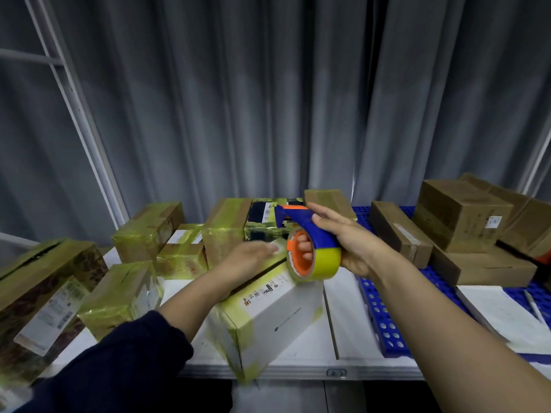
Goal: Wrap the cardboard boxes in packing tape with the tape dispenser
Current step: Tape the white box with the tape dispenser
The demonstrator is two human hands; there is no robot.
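The white box (277,320) sits at the front of the bench (343,323), turned askew, its near corner poking past the edge. Yellow tape already bands its top and corners. The left grip (250,260) lies flat on the lid, fingers released and straight, a little blurred. Just above the far right corner of the box, the right grip (348,242) is clenched around the blue and orange tape dispenser (310,231), with its fingers threaded through the orange core of the yellow roll. The roll's lower edge meets the box.

To the left and behind stand taped boxes (226,228), glossy with yellow wrap. To the right, plain brown boxes (459,213) are stacked on a blue perforated mat (378,317). A grey curtain (268,99) hangs behind it all.
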